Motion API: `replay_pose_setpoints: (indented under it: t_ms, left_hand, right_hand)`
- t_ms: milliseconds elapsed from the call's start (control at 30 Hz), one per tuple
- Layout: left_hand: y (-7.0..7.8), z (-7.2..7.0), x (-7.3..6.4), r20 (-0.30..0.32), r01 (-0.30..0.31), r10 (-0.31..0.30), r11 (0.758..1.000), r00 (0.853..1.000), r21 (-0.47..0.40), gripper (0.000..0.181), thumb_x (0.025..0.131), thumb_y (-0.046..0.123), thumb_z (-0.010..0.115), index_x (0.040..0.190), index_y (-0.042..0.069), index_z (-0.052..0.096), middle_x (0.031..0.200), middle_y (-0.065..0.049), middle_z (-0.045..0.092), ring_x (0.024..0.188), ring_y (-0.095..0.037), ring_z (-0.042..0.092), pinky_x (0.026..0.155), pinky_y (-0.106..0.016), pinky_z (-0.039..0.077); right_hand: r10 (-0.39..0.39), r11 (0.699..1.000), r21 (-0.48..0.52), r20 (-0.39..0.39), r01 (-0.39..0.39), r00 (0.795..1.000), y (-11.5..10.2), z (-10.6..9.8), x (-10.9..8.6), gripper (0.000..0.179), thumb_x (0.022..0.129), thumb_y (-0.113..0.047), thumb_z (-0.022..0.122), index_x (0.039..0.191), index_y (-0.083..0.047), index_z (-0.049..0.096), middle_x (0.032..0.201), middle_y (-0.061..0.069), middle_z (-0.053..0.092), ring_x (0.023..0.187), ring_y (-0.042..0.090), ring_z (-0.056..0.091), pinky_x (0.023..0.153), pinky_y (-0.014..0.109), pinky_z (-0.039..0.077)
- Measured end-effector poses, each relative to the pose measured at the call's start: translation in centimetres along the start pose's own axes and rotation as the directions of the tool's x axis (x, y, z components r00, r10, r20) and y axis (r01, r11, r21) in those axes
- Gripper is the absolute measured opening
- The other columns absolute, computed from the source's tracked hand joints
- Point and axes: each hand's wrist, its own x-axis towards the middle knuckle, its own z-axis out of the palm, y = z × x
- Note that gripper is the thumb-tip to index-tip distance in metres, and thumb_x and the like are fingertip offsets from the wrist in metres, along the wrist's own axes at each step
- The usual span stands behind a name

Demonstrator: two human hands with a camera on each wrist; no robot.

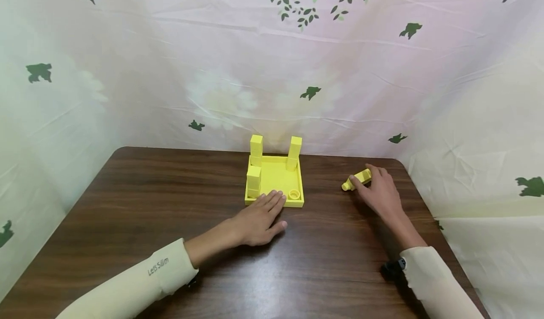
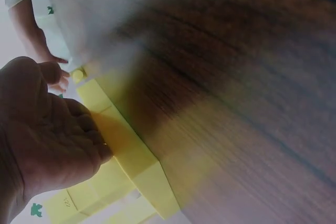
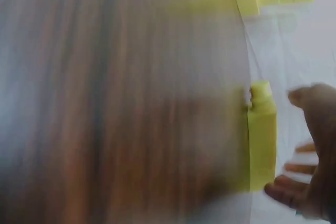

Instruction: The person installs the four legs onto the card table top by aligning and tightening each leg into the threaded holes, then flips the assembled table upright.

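Note:
A yellow square tray [image 1: 278, 180], with a raised rim, sits on the dark wooden table. Yellow square posts stand upright at three of its corners: a back left post [image 1: 256, 149], a back right post [image 1: 294, 153] and a front left post [image 1: 254, 181]. At the front right corner is a round socket [image 1: 294, 195]. My left hand [image 1: 259, 220] rests with straight fingers on the tray's front rim. To the right, a loose yellow post [image 1: 359, 179] with a knobbed end lies on its side. Around it my right hand [image 1: 380, 191] spreads thumb and fingers; the right wrist view [image 3: 310, 150] shows them apart from it.
The wooden table [image 1: 170, 191] has rounded back corners. Behind it and at both sides hangs a pale cloth [image 1: 255, 73] printed with green birds and leaves. The tray stands near the table's back edge.

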Motion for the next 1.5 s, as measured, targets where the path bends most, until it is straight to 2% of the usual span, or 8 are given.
replay_pose_setpoints:
  t_ms: [100, 233, 433, 633, 867, 1100, 1333, 1500]
  left_hand:
    - [0.0, -0.1, -0.1, -0.001, 0.004, -0.004, 1.0, 1.0, -0.004, 0.075, 0.123, 0.047, 0.037, 0.179, 0.001, 0.019, 0.19, -0.019, 0.013, 0.179, -0.036, 0.01, 0.147, -0.052, 0.015]
    - [0.0, -0.2, -0.1, -0.002, 0.007, -0.007, 1.0, 1.0, -0.006, 0.075, 0.123, 0.047, 0.037, 0.179, 0.001, 0.019, 0.19, -0.019, 0.014, 0.179, -0.036, 0.011, 0.147, -0.052, 0.016]
    - [0.1, -0.3, 0.0, 0.006, 0.006, -0.006, 1.0, 1.0, -0.016, 0.075, 0.123, 0.048, 0.038, 0.18, 0.002, 0.018, 0.19, -0.019, 0.013, 0.179, -0.035, 0.011, 0.147, -0.052, 0.015]
    - [0.1, -0.3, 0.1, 0.013, 0.008, -0.008, 1.0, 1.0, -0.006, 0.075, 0.123, 0.048, 0.038, 0.18, 0.003, 0.019, 0.19, -0.018, 0.014, 0.179, -0.034, 0.011, 0.147, -0.051, 0.015]
    - [0.0, -0.3, 0.1, 0.017, 0.015, -0.014, 1.0, 1.0, -0.008, 0.075, 0.123, 0.048, 0.038, 0.18, 0.003, 0.019, 0.19, -0.017, 0.014, 0.179, -0.034, 0.011, 0.147, -0.05, 0.015]
    - [0.0, -0.4, 0.0, 0.027, 0.014, -0.014, 1.0, 1.0, -0.013, 0.075, 0.123, 0.048, 0.038, 0.18, 0.003, 0.018, 0.19, -0.018, 0.014, 0.179, -0.034, 0.011, 0.147, -0.05, 0.015]
    - [-0.1, -0.5, -0.1, 0.026, 0.012, -0.012, 1.0, 1.0, 0.003, 0.075, 0.123, 0.047, 0.039, 0.18, 0.004, 0.017, 0.19, -0.017, 0.014, 0.179, -0.034, 0.011, 0.147, -0.05, 0.015]
    - [-0.1, 0.0, -0.2, -0.002, 0.01, -0.01, 1.0, 1.0, 0.016, 0.073, 0.123, 0.045, 0.039, 0.18, 0.004, 0.018, 0.19, -0.017, 0.016, 0.179, -0.034, 0.012, 0.147, -0.05, 0.016]
  right_hand:
    - [0.085, 0.996, 0.042, -0.084, -0.082, 0.993, -0.9, 0.4, 0.3, 0.105, 0.105, -0.076, 0.062, 0.16, 0.013, 0.047, 0.156, 0.045, 0.043, 0.141, 0.06, 0.042, 0.102, 0.075, 0.054]
    - [0.107, 0.993, 0.058, -0.081, -0.103, 0.991, -1.4, 0.7, 1.0, 0.102, 0.104, -0.071, 0.069, 0.155, 0.015, 0.051, 0.154, 0.044, 0.043, 0.138, 0.057, 0.041, 0.103, 0.07, 0.055]
    - [0.019, 0.998, 0.068, -0.011, -0.018, 1.0, -0.9, 0.7, 1.9, 0.072, 0.106, -0.044, 0.074, 0.15, 0.012, 0.059, 0.159, 0.042, 0.046, 0.146, 0.058, 0.043, 0.112, 0.073, 0.052]
    - [-0.079, 0.993, 0.092, 0.072, 0.072, 0.994, -0.3, 0.7, 2.3, 0.054, 0.108, -0.024, 0.063, 0.152, 0.007, 0.061, 0.173, 0.035, 0.045, 0.165, 0.056, 0.036, 0.131, 0.076, 0.036]
    - [-0.056, 0.998, 0.044, 0.03, 0.055, 0.998, -1.1, 1.3, 1.7, 0.067, 0.111, -0.036, 0.065, 0.158, 0.012, 0.055, 0.171, 0.042, 0.041, 0.158, 0.062, 0.04, 0.128, 0.078, 0.04]
    - [-0.069, 0.996, 0.062, 0.114, 0.062, 0.991, -0.9, 1.1, 2.0, 0.067, 0.106, -0.016, 0.064, 0.165, 0.011, 0.046, 0.175, 0.04, 0.036, 0.164, 0.062, 0.033, 0.131, 0.078, 0.037]
    - [-0.105, 0.99, 0.101, 0.113, 0.094, 0.988, -0.4, 0.8, 2.0, 0.067, 0.099, 0.0, 0.061, 0.164, 0.004, 0.05, 0.17, 0.037, 0.046, 0.147, 0.056, 0.054, 0.119, 0.077, 0.049]
    - [-0.137, 0.981, 0.151, 0.085, 0.123, 0.987, 0.4, 0.7, 2.1, 0.075, 0.092, 0.006, 0.062, 0.165, 0.0, 0.052, 0.166, 0.036, 0.052, 0.135, 0.052, 0.058, 0.11, 0.074, 0.053]
